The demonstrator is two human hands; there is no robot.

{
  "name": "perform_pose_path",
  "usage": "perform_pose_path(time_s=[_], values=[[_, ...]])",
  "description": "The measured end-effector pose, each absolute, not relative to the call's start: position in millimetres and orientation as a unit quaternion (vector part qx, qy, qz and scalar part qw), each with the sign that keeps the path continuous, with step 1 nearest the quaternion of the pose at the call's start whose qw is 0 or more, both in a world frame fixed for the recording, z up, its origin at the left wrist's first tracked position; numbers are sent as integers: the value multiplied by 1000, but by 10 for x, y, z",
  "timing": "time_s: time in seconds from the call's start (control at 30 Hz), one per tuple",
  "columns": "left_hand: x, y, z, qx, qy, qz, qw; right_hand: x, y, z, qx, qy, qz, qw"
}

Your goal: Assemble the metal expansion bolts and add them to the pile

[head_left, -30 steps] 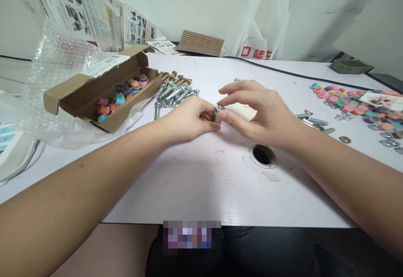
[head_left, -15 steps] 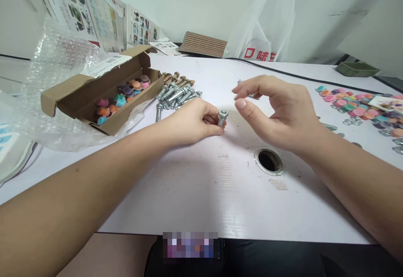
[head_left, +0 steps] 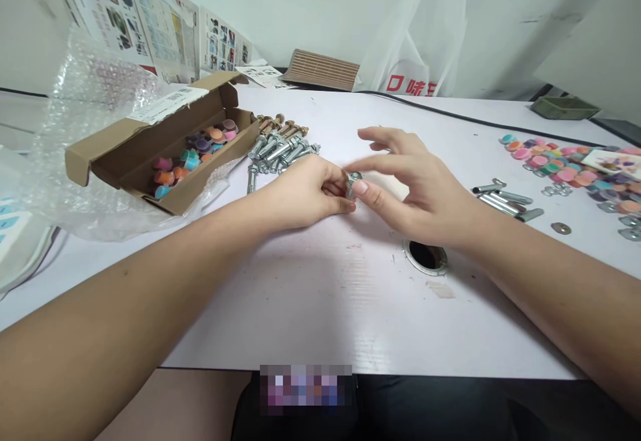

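My left hand [head_left: 310, 192] rests on the white table, its fingers closed around a silver expansion bolt [head_left: 352, 178] that stands upright with its nut on top. From the right, my right hand [head_left: 418, 190] has thumb and index finger at the nut, one on either side; its other fingers are stretched out. The lower part of the bolt is hidden by fingers. Behind my left hand lies a pile of silver and brass-coloured expansion bolts [head_left: 280, 147].
A cardboard box [head_left: 200, 172] with coloured caps stands left on bubble wrap [head_left: 85, 107]. Right of my right hand lie metal sleeves [head_left: 505, 199], a washer [head_left: 561, 228] and many coloured caps [head_left: 565, 174]. A round hole [head_left: 425, 255] opens in the table. A black cable [head_left: 475, 120] runs behind.
My right hand has moved left and down to the bolt's nut, bringing thumb and index finger together there. The metal sleeves on the right have come into view. My left hand stays put.
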State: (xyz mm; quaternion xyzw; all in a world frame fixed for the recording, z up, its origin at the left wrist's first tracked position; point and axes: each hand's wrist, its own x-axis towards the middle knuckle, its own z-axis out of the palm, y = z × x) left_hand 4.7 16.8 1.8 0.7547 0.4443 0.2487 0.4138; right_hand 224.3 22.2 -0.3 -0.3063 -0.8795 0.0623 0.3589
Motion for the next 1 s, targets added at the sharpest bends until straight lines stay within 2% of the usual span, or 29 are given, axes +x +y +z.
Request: perform_pose_path(time_s=[0.17, 0.33, 0.5, 0.7, 0.9, 1.0], values=[[35, 166, 23, 755, 425, 243, 436, 2256, 211, 40, -320, -849, 66, 414], [51, 166, 33, 757, 452, 242, 405, 2257, 191, 44, -296, -889, 65, 343], [39, 172, 24, 758, 422, 239, 437, 2279, 216, 63, -318, -856, 59, 402], [29, 176, 21, 762, 428, 246, 420, 2297, 235, 33, -305, -888, 70, 336], [10, 185, 6, 768, 420, 231, 424, 2286, 214, 78, -317, -875, 56, 360], [10, 177, 16, 768, 442, 231, 402, 2268, 203, 61, -303, -887, 60, 344]])
